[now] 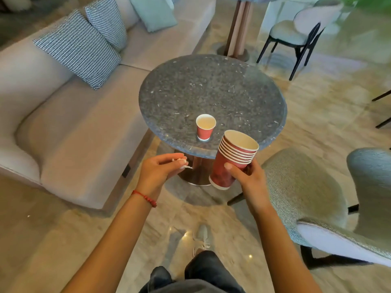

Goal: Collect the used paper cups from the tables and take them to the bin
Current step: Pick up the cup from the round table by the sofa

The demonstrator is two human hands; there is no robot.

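Note:
A single red paper cup [204, 128] stands upright near the front edge of a round grey stone table [211, 89]. My right hand [248, 176] grips a tilted stack of several nested red paper cups [231, 160], held just in front of the table's near right edge. To the left, my left hand [159, 169] holds a small crumpled white scrap [182, 162] in its curled fingers, below the table's front rim and short of the lone cup.
A beige sofa [69, 132] with checked cushions [78, 47] runs along the left. A grey upholstered chair [317, 199] stands at the right, close to the table. Farther back are a wooden table pedestal [239, 30] and a black-legged chair [296, 32]. The floor is polished stone.

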